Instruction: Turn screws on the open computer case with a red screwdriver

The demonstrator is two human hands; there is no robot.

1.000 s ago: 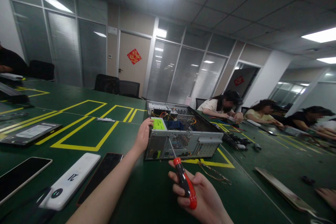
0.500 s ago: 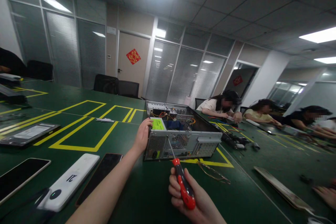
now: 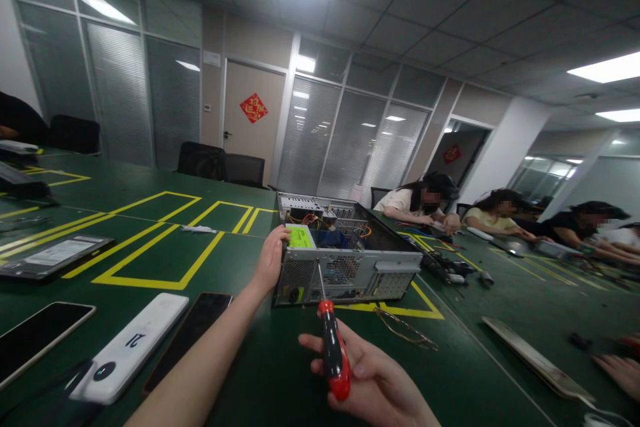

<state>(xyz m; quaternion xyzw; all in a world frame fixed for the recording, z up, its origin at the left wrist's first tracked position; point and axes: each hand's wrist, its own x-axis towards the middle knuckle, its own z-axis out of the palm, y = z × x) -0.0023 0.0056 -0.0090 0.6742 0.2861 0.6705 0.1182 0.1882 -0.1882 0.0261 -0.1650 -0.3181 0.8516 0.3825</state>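
Note:
An open grey computer case [image 3: 350,265] lies on the green table [image 3: 280,360], its back panel facing me and coloured wires showing inside. My left hand [image 3: 271,259] grips the case's top left corner beside a green label. My right hand [image 3: 367,380] is closed round a red and black screwdriver [image 3: 331,347]. The screwdriver's thin shaft points up at the case's back panel, and its tip reaches the panel near the fan grille.
Two dark phones [image 3: 40,333] and a white power bank [image 3: 133,345] lie at the near left. A flat metal panel [image 3: 535,360] rests at the right, with another person's hand [image 3: 620,367] beside it. Several people sit at the far right. Loose wire [image 3: 405,330] lies by the case.
My right hand has shifted slightly left with the screwdriver, and the fingers have loosened and turned round the handle. My left hand has stayed on the case.

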